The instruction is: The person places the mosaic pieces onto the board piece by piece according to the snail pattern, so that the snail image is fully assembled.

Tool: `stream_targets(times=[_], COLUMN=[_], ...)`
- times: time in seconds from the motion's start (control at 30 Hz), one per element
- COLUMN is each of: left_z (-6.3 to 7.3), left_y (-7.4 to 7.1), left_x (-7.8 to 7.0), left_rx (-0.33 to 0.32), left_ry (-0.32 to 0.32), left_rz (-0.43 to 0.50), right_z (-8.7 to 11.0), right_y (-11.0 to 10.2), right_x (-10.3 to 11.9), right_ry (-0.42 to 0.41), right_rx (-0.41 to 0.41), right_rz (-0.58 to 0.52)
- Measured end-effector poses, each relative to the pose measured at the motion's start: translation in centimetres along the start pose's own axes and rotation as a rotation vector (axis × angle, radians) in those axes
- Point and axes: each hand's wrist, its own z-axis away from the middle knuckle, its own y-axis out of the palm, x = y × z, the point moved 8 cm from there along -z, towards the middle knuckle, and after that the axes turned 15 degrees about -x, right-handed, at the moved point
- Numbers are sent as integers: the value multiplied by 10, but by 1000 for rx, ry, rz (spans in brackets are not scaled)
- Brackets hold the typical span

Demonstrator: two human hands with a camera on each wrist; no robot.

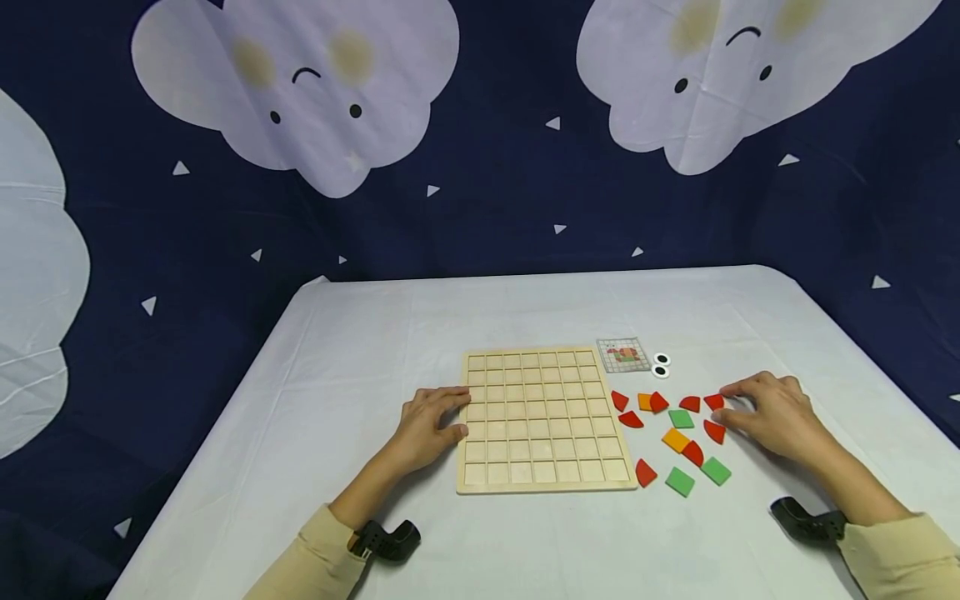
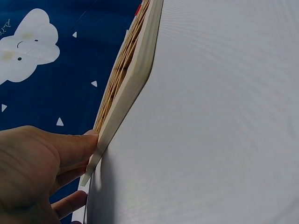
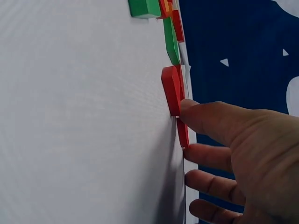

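A square wooden grid board point(image 1: 539, 422) lies flat on the table. My left hand point(image 1: 427, 427) touches its left edge with thumb and fingertips; in the left wrist view the thumb point(image 2: 77, 145) lies against the rim. To the right of the board are loose flat pieces: several red quarter-round ones, green squares point(image 1: 680, 482) and orange ones point(image 1: 676, 440). My right hand point(image 1: 776, 418) reaches to the right end of this group. Its index fingertip is at one red piece point(image 1: 713, 402), its thumb beside another red piece point(image 1: 715, 432), with the fingers spread.
A small pattern card point(image 1: 623, 355) with a coloured picture lies beyond the pieces. Next to it are two white discs with black centres point(image 1: 661, 365). A white cloth covers the table point(image 1: 360, 333), and a dark blue cloud-print curtain point(image 1: 487, 233) hangs behind.
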Motion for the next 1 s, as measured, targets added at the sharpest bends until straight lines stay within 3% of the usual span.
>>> stream_targets(times=[0.33, 0.67, 1.0], left_z=[0, 1, 0], left_y=[-1, -1, 0], left_x=[0, 0, 0], left_rx=[-2, 2, 6], left_ry=[0, 3, 1], left_rz=[-1, -1, -2], right_z=[-2, -4, -15], right_y=[4, 4, 13], right_x=[14, 16, 58], right_ry=[-70, -57, -38], right_rx=[-15, -1, 105], right_rz=[-41, -71, -144])
